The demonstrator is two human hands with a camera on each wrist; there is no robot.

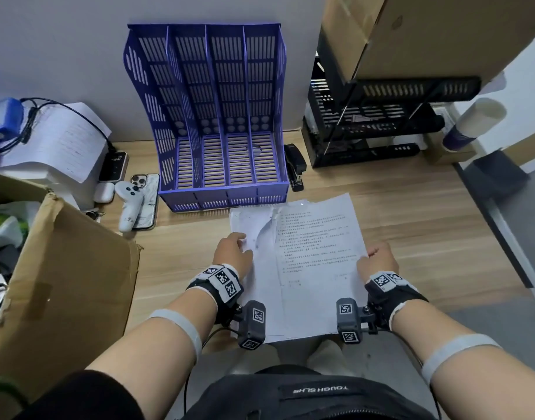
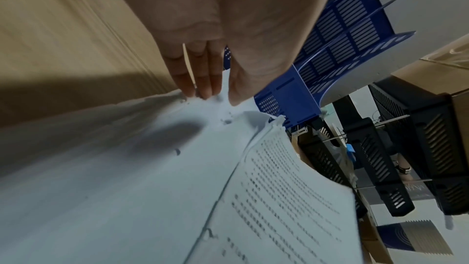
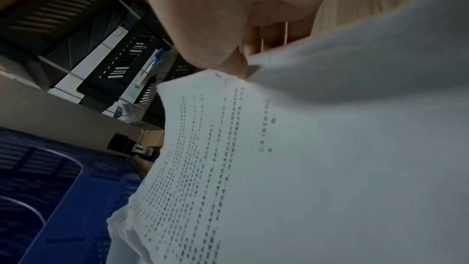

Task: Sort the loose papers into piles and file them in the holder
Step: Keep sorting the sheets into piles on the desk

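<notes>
A purple-blue file holder (image 1: 224,116) with several upright slots, all without papers, stands at the back of the wooden desk. In front of it lie loose white papers. The top printed sheet (image 1: 317,253) overlaps a mostly blank sheet (image 1: 260,292) on its left. My left hand (image 1: 234,250) rests on the blank sheet, and its straight fingertips (image 2: 203,91) touch the paper near its far edge. My right hand (image 1: 378,257) pinches the right edge of the printed sheet (image 3: 253,148) between thumb and fingers (image 3: 236,65), so that side is lifted and curved. The holder (image 2: 286,91) is just beyond the papers.
An open cardboard box (image 1: 63,283) fills the left side. A white controller (image 1: 130,204), a phone (image 1: 146,204) and another paper stack (image 1: 63,140) lie left of the holder. A black stapler (image 1: 295,168) and black stacked trays (image 1: 375,122) stand to its right.
</notes>
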